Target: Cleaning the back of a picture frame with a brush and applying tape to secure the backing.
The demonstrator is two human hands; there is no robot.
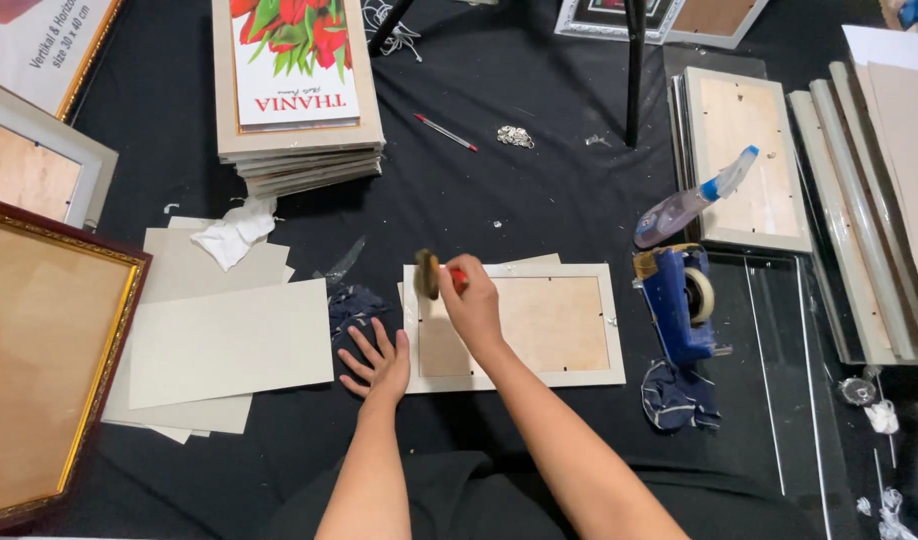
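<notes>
A small light-grey picture frame (589,372) lies face down on the black cloth, its brown backing board showing. My right hand (471,303) is shut on a red-handled brush (430,274), whose bristle head hovers over the frame's upper left corner. My left hand (378,360) rests flat with fingers spread on the cloth, touching the frame's left edge.
Grey boards (229,340) lie to the left, with a crumpled white cloth (237,231) on them. A stack of frames (299,150) sits behind. A blue tape dispenser (684,300), a spray bottle (691,200), a dark rag (674,395), glass sheets (779,330) and more frames (749,150) lie to the right.
</notes>
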